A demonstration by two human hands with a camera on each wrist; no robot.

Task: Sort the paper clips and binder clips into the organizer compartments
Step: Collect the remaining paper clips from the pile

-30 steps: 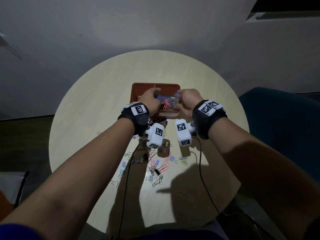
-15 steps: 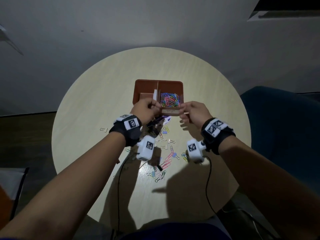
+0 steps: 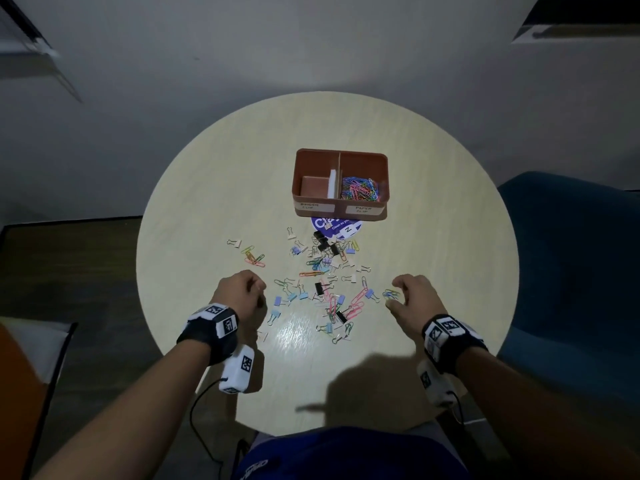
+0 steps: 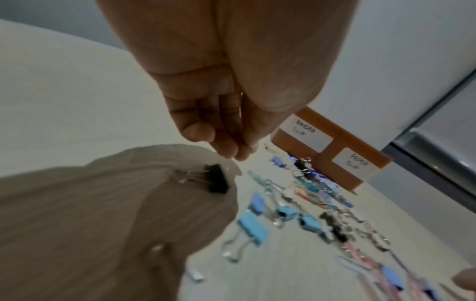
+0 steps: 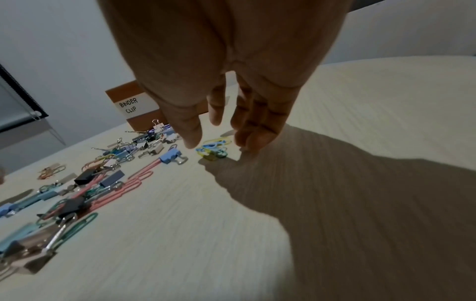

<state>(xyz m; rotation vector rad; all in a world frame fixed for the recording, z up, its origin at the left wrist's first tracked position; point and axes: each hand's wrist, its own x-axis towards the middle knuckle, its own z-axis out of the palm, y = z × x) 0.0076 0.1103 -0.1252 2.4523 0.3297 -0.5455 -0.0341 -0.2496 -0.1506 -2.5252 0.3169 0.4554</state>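
The right hand point(image 5: 226, 97) hangs over the pale bench point(image 5: 335, 101), fingers point(image 5: 260, 130) pointing down and loosely spread, empty, thumb and fingertips just above a small cluster of yellow, blue and green paper clips point(image 5: 213, 149). Its shadow falls across the bench to the right. Left of the cluster lies a blue binder clip point(image 5: 171, 156), then pink paper clips point(image 5: 139, 177) and a mixed scatter of clips. Behind stands the brown organizer point(image 5: 121, 95), its label reading BINDER CLIP.
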